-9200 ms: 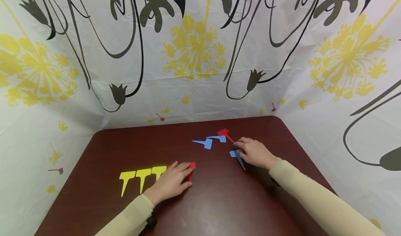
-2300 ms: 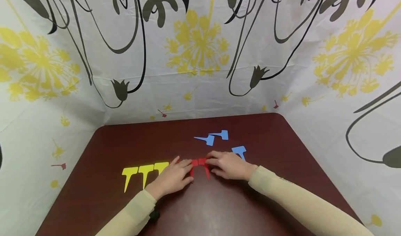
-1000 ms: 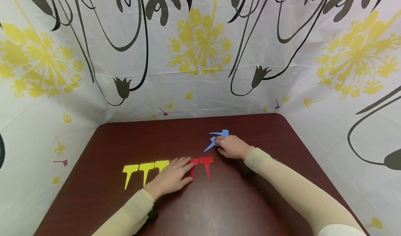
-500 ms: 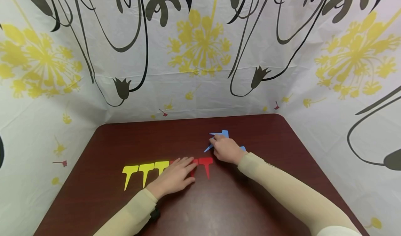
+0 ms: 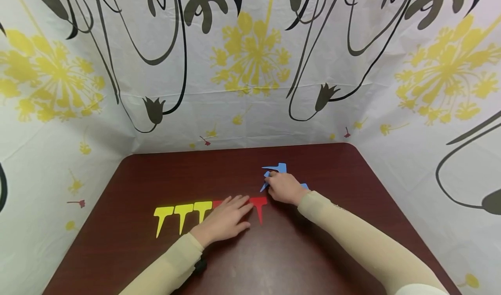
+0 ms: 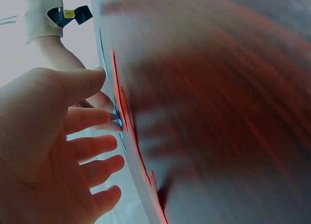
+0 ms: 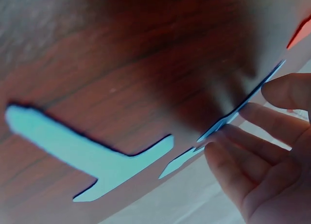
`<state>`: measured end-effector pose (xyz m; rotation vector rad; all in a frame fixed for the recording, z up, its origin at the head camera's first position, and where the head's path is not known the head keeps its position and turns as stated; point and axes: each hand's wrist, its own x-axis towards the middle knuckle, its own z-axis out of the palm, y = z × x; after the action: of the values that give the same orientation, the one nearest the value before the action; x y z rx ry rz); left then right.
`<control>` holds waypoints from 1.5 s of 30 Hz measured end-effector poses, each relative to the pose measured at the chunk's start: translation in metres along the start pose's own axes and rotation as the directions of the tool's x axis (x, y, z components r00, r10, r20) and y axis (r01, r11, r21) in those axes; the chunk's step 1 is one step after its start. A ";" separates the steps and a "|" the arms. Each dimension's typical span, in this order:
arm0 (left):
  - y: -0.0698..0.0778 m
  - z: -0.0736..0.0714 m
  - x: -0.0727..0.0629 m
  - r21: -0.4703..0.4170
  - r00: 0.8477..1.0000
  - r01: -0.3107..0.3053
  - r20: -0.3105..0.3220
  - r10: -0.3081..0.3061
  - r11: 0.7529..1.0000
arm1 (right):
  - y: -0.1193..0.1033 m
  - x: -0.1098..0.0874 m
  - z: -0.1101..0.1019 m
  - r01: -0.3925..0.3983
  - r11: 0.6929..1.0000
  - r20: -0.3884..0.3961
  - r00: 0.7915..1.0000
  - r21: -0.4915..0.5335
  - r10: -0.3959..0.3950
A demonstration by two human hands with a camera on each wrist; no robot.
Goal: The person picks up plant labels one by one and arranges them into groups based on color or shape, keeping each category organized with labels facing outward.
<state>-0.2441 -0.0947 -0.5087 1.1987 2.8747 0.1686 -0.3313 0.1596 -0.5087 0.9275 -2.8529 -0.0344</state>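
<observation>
My left hand lies with spread, nearly straight fingers over the red T-shaped plant labels, hiding part of them. One red label shows whole just right of its fingertips; a bit of another red label shows on the left. Behind and to the right, the fingertips of my right hand touch a blue plant label, whose stem points toward the front left. The right wrist view shows those extended fingers along the thin blue label. The left wrist view shows the left palm and fingers beside the red labels.
Yellow plant labels stand in a row left of the red ones. A second blue label lies behind the right hand; a third blue label is partly hidden by it. Patterned cloth surrounds the dark table.
A red label from the far right has joined the row's right end. My right hand then went to a blue label, turning its stem toward the front. The left hand has shifted slightly right.
</observation>
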 end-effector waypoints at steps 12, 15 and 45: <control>0.004 0.006 0.008 0.027 1.000 -0.005 0.014 0.005 1.000 | 0.018 -0.004 0.004 -0.001 0.990 0.041 0.999 0.142 -0.005; 0.005 0.007 0.008 0.037 1.000 -0.003 0.014 0.002 0.999 | 0.021 -0.005 0.006 0.002 0.989 0.046 0.999 0.149 -0.009; 0.008 0.009 0.009 0.034 1.000 0.014 0.026 -0.015 0.999 | 0.023 -0.031 0.001 -0.013 0.976 -0.015 1.000 0.219 0.016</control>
<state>-0.2442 -0.0823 -0.5165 1.1751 2.8741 0.1036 -0.3206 0.1965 -0.5125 0.9398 -2.8902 0.2932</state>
